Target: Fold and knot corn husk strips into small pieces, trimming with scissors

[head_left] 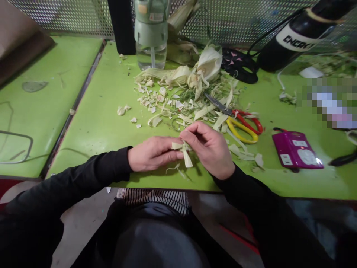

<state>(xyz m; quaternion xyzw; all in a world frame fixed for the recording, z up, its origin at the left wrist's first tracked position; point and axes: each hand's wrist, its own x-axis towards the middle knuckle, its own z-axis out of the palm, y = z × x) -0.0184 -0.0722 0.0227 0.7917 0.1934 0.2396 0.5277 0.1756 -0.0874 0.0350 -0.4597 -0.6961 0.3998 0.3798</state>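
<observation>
Near the front edge of the green table (92, 130), my left hand (156, 153) and my right hand (208, 149) meet over a small pale piece of corn husk (187, 159) with short strips sticking out. The fingers of my left hand pinch it from the left. My right thumb and forefinger are closed on its upper side. Just beyond my hands lies a heap of husk scraps (206, 111) and small cut bits. Scissors (232, 113) with one red and one yellow handle rest on the right side of that heap, blades pointing away to the left.
A water bottle (151, 37) stands behind the scraps, near a mesh partition (92, 18). To the right are a purple power socket block (297, 150), a black bottle (292, 37) and a black patterned object (240, 65). A brown bag-like item (22, 41) occupies the far left.
</observation>
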